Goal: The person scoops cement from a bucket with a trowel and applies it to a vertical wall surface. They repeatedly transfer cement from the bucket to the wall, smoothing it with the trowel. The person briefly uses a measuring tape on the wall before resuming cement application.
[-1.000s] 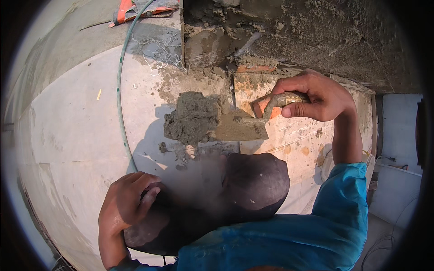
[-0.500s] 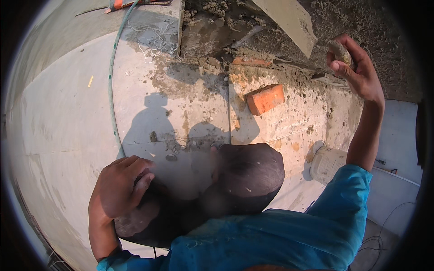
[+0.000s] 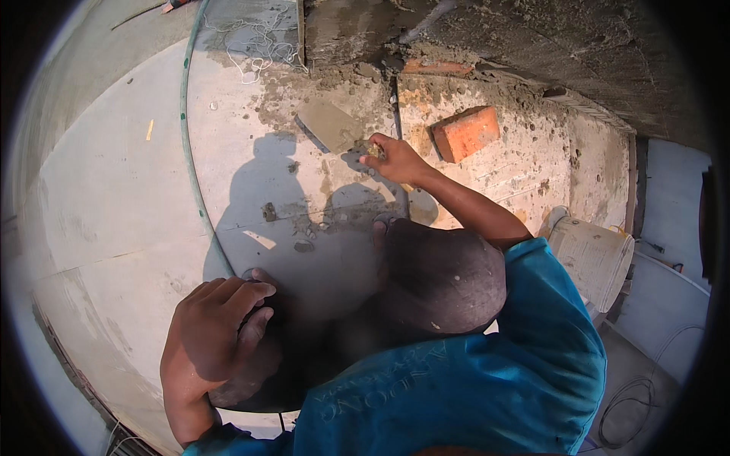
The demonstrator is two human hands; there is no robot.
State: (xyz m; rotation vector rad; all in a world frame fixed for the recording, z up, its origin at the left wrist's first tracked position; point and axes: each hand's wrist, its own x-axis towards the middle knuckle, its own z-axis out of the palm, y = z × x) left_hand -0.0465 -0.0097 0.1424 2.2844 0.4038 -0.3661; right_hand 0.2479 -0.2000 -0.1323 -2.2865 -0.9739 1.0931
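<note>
Down on the pale concrete slab (image 3: 114, 197), the right hand (image 3: 395, 158) is curled around the handle of a trowel (image 3: 328, 125), fingers wrapped tight about the grip, with the mortar-smeared blade lying flat and pointing up and left toward the wall base. The blade sits just short of the rough mortar bed (image 3: 357, 72) that runs along the foot of the grey wall (image 3: 547, 53), and a seam in the slab passes close by the hand on its right. An orange brick (image 3: 465, 133) lies loose to the right of that seam, near the hand but apart from it, tilted against the slab lines. The left hand (image 3: 220, 327) rests on the person's dark-clad knee (image 3: 251, 365) at the lower left, fingers bent and lying together over it, holding nothing. A green hose (image 3: 190, 167) curves down the slab to the left of the trowel and ends near that knee, leaving a broad open stretch of concrete between itself and the blade. To the right, a pale bucket (image 3: 593, 254) stands at the slab's edge, well clear of both hands. Scattered mortar crumbs (image 3: 304, 245) dot the shadowed patch below the trowel.
</note>
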